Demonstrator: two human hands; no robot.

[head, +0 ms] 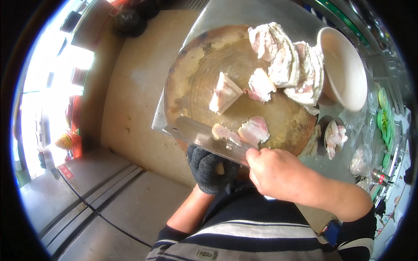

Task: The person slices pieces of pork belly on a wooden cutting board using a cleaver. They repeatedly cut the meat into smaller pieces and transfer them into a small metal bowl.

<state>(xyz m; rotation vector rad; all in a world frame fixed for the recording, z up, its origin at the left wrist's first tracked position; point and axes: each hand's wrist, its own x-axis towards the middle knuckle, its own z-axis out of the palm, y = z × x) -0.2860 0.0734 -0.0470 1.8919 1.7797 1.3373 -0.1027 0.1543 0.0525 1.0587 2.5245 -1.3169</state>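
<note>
My bare right hand (pixel 277 173) is closed on the handle of a steel cleaver (pixel 209 138), whose wide blade lies flat-side up over the near edge of a round wooden chopping block (pixel 202 58). Thin slices of meat (pixel 254 130) lie at and partly on the blade. My left hand (pixel 210 169), in a dark knitted glove, is just below the blade; its fingers are curled, and whether it holds anything is unclear. A wedge of fatty meat (pixel 225 93) and a smaller piece (pixel 261 84) rest mid-block. Larger slabs of pale, fatty meat (pixel 284 58) lie at the far right.
A large white bowl (pixel 346 68) stands tilted beside the slabs. Nearer me, a small metal bowl (pixel 335 138) holds meat pieces. Plastic bags (pixel 361 160) and green containers (pixel 383 120) are at the right. A steel counter (pixel 130 202) with a black cable stands at the left.
</note>
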